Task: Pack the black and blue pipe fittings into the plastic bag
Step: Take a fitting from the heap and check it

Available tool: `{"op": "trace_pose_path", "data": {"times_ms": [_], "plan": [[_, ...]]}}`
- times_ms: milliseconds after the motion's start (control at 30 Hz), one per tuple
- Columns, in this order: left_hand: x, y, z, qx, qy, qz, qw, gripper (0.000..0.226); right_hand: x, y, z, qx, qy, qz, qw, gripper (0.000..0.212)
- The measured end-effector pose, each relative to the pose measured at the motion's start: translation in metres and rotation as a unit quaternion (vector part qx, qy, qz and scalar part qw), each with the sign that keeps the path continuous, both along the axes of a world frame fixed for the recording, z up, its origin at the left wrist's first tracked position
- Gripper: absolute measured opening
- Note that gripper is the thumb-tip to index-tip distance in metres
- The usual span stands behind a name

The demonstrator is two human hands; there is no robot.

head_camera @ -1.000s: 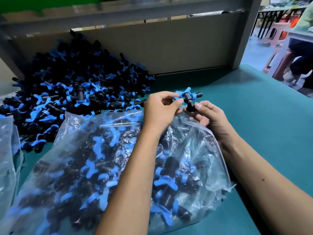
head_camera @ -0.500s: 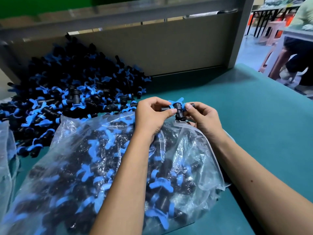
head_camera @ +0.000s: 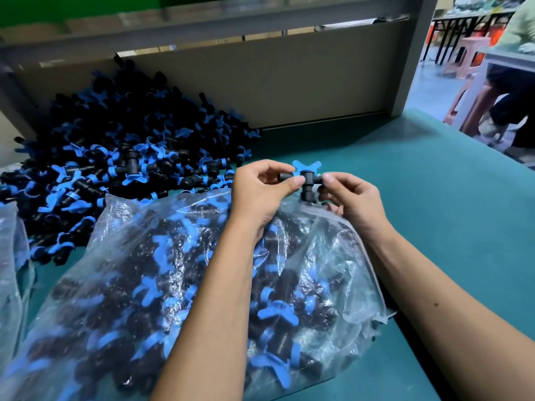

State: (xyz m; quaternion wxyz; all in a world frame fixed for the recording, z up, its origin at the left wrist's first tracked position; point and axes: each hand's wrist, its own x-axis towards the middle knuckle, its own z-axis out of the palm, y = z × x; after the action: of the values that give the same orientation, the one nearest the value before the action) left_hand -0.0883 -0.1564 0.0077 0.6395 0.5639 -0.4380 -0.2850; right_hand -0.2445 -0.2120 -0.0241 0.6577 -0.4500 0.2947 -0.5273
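Note:
One black tee fitting with a blue wing (head_camera: 307, 179) is held between both hands just above the far edge of the plastic bag. My left hand (head_camera: 260, 192) pinches its left arm and my right hand (head_camera: 350, 198) pinches its right arm. The clear plastic bag (head_camera: 333, 247) lies in front of me on the green table, bulging with several black and blue fittings. A big loose pile of the same fittings (head_camera: 121, 157) lies at the far left against the back panel.
A second clear bag (head_camera: 11, 270) shows at the left edge. A grey frame and beige back panel (head_camera: 289, 79) close the table's far side. The green table top (head_camera: 434, 204) stretches to the right. A person sits at another table (head_camera: 512, 91) far right, beside pink stools.
Both hands with the fitting have come down from above the bag to its far edge, and the fitting has been turned so its blue wing points away.

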Motion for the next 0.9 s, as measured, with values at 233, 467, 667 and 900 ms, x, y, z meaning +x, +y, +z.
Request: {"op": "trace_pose_path", "data": {"times_ms": [233,467,667,900], "plan": [[0.001,0.002,0.001,0.021,-0.026,-0.008,0.999,0.016,0.001,0.002,-0.001,-0.037,0.056,0.037,0.997,0.024],[-0.001,0.002,0.006,0.001,0.031,0.036,0.999,0.008,-0.002,-0.003,0.001,0.005,-0.006,-0.053,0.999,0.012],[-0.015,-0.005,0.009,-0.029,0.002,0.137,0.99,0.021,0.003,0.002,-0.001,-0.163,0.165,-0.056,0.971,0.037],[-0.034,-0.004,0.011,-0.026,-0.07,0.109,0.991,0.022,0.002,-0.001,-0.001,-0.148,0.098,-0.066,0.982,0.012]]}}
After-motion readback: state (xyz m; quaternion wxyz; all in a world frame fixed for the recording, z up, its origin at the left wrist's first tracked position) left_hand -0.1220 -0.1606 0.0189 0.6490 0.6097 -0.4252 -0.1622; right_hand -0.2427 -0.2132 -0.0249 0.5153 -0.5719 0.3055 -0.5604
